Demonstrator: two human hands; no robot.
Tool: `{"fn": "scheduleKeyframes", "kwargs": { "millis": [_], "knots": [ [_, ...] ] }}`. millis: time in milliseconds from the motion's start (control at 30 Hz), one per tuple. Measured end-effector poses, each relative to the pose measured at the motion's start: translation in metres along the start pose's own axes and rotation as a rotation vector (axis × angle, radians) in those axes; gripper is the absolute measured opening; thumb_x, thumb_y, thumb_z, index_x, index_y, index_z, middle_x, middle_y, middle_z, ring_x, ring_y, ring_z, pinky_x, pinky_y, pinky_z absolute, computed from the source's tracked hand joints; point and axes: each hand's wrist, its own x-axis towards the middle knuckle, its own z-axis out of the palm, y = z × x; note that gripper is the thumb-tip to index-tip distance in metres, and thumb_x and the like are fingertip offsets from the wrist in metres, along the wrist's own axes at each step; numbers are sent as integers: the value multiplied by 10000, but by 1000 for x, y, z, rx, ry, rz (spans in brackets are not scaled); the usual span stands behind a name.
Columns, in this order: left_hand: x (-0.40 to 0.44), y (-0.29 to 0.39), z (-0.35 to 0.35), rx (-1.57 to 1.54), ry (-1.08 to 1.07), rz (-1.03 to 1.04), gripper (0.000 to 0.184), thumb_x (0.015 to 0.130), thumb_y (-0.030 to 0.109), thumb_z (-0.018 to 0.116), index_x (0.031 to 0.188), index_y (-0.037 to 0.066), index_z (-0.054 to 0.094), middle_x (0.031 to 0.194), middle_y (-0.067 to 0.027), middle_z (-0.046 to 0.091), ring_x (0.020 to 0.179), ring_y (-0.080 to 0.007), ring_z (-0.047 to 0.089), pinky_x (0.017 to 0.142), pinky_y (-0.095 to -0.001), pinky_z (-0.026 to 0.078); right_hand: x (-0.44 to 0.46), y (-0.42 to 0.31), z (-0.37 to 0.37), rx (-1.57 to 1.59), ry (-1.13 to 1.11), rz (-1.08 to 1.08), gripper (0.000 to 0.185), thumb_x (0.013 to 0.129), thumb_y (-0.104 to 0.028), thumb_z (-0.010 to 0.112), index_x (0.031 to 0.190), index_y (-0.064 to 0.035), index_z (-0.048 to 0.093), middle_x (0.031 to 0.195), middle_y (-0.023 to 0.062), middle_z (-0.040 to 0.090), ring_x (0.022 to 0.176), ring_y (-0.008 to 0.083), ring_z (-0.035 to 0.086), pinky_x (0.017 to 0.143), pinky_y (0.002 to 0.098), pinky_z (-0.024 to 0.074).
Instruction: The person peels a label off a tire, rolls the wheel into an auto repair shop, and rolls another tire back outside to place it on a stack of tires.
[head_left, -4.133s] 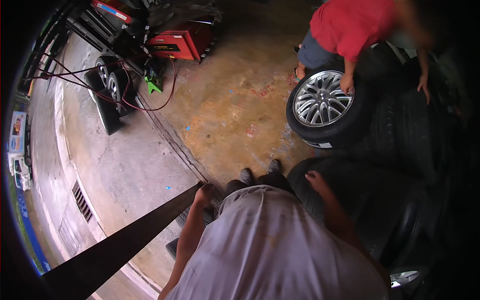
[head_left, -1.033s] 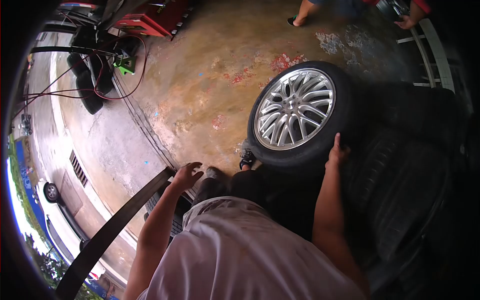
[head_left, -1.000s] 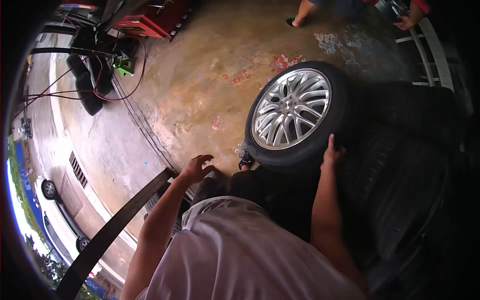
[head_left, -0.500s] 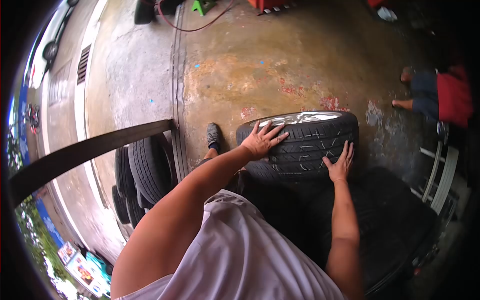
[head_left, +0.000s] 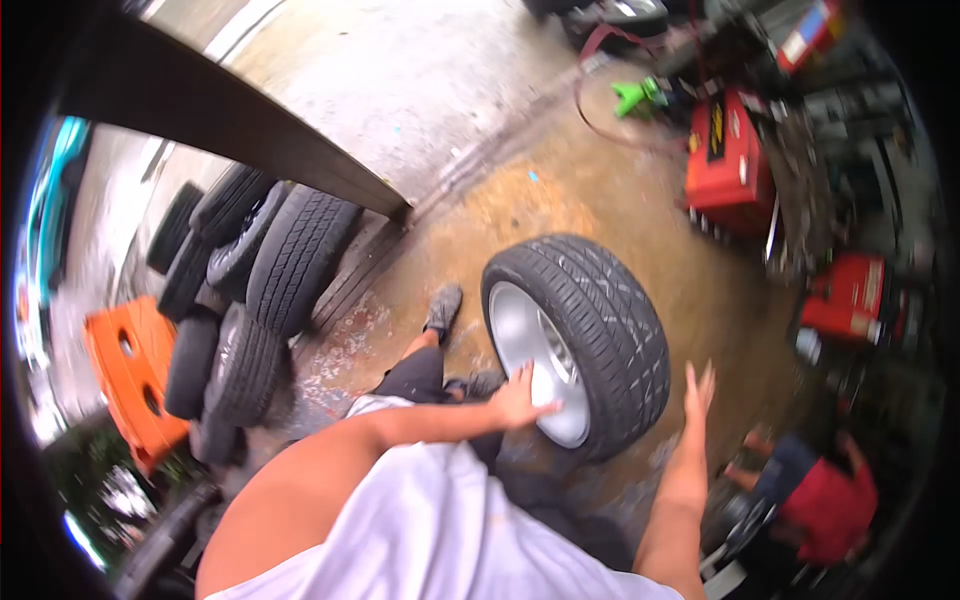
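A car wheel, its black tyre [head_left: 610, 340] mounted on a silver rim [head_left: 515, 325], stands on its tread in front of me, leaning somewhat. Chalk-like white marks run along the tread. My left hand [head_left: 518, 400] is open, fingers spread, over the lower part of the rim; whether it touches the metal I cannot tell. To the right of the tyre, my right hand [head_left: 699, 392] is raised with fingers stretched out, a gap showing between it and the tread.
Several loose tyres [head_left: 300, 255] are piled at left beside a dark metal post [head_left: 300, 150] and an orange plastic barrier [head_left: 135, 370]. Red tool cases [head_left: 730, 165], a green stand [head_left: 632, 97] and a hose lie upper right. Another person [head_left: 825, 495] crouches at lower right.
The wheel has turned so its rim now faces left towards me. My right hand has come off the tread, and my left hand has moved from the top edge to the rim side. My view has swung round.
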Motion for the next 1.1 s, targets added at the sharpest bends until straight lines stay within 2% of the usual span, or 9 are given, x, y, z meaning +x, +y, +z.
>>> {"fn": "scheduleKeyframes", "kwargs": {
  "millis": [67,100,167,200,467,667,800,967,1100],
  "knots": [
    [7,-6,-28,28,-76,200,1296,758,777,661,1570,-61,97,1546,-365,270,1421,-498,342,1179,-490,317,45,60,22,-210,385,-128,846,964,-649,462,1503,1,416,1521,187,450,1407,310,422,1175,414,304],
    [15,1,-54,-20,-79,234,1285,758,764,672,1574,-49,102,1555,-364,254,1431,-496,326,1185,-487,307,61,63,31,-221,390,-75,875,983,-672,410,1518,21,391,1556,175,422,1435,298,393,1196,403,277],
    [19,-17,-65,-30,-127,208,1262,760,733,696,1579,-28,112,1562,-365,240,1435,-495,319,1185,-486,306,95,50,34,-67,40,315,895,982,-677,410,1496,56,408,1521,163,471,1405,301,433,1174,394,311],
    [29,-26,-63,2,-120,176,1251,761,716,709,1581,-20,116,1560,-366,241,1429,-496,327,1179,-489,314,98,11,56,-33,-37,322,884,982,-672,431,1472,64,444,1483,170,511,1371,293,472,1157,369,328],
    [20,-78,-126,101,-227,-2,1268,750,702,725,1588,-10,94,1576,-310,264,1430,-478,338,1183,-493,310,126,-101,179,-197,-96,-117,723,1024,-500,511,1430,96,464,1406,194,568,1304,281,528,1138,365,351],
    [73,-76,-206,-217,231,89,1206,785,575,773,1557,-64,103,1519,-319,365,1424,-412,385,1183,-444,320,56,-122,261,-176,-256,-167,714,951,-371,689,1451,69,431,1400,237,563,1314,333,528,1127,395,373],
    [117,-28,-282,-254,318,117,1152,799,560,769,1553,-47,145,1510,-315,389,1412,-411,405,1177,-442,325,24,-108,284,-340,-207,-335,1113,746,-375,875,1548,30,218,1450,267,493,1345,369,494,1126,425,383],
    [179,18,-316,-384,475,78,981,843,469,758,1556,10,265,1492,-264,451,1377,-372,469,1136,-452,385,119,-192,298,-259,-143,-394,1153,667,-371,920,1500,68,254,1463,288,425,1354,425,434,1137,474,357],
    [191,-2,-283,-457,519,171,1045,782,386,829,1570,29,242,1457,-242,501,1350,-346,507,1118,-438,411,212,-282,313,-402,-113,-322,1237,649,-569,882,1471,117,262,1427,359,435,1345,468,433,1114,502,382]
  ]
}}
